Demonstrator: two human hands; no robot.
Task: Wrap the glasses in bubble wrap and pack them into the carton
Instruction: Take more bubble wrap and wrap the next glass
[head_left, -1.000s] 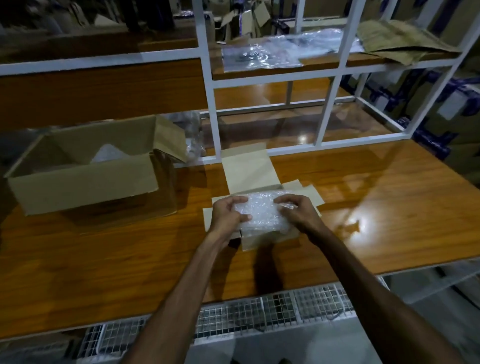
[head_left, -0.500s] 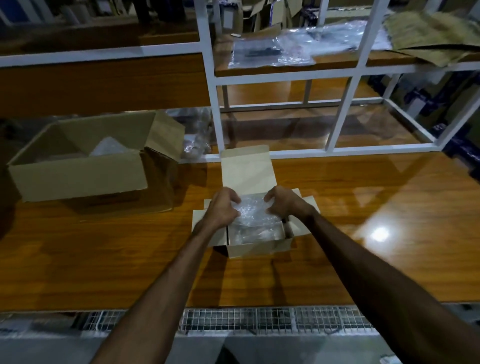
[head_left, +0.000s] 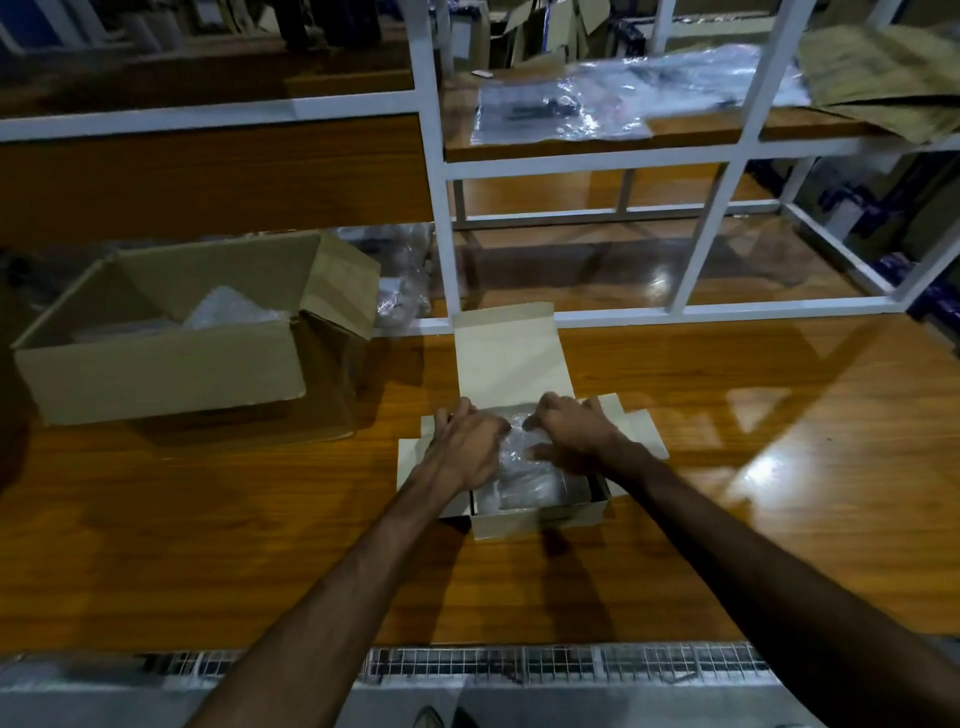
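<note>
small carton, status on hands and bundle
Both hands, left and right, pressing bubble-wrapped bundle down into small carton. Flaps open. Nothing in the way.

A single head-worn camera looks forward and steeply down, close over the wooden table (head_left: 727, 467). Its wide angle reaches the white shelf frame (head_left: 441, 208) behind; both forearms enter from below.

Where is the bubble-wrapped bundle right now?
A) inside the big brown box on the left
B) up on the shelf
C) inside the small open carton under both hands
C: both hands, left hand and right hand, press the bubble-wrapped bundle down inside the small carton.
</note>
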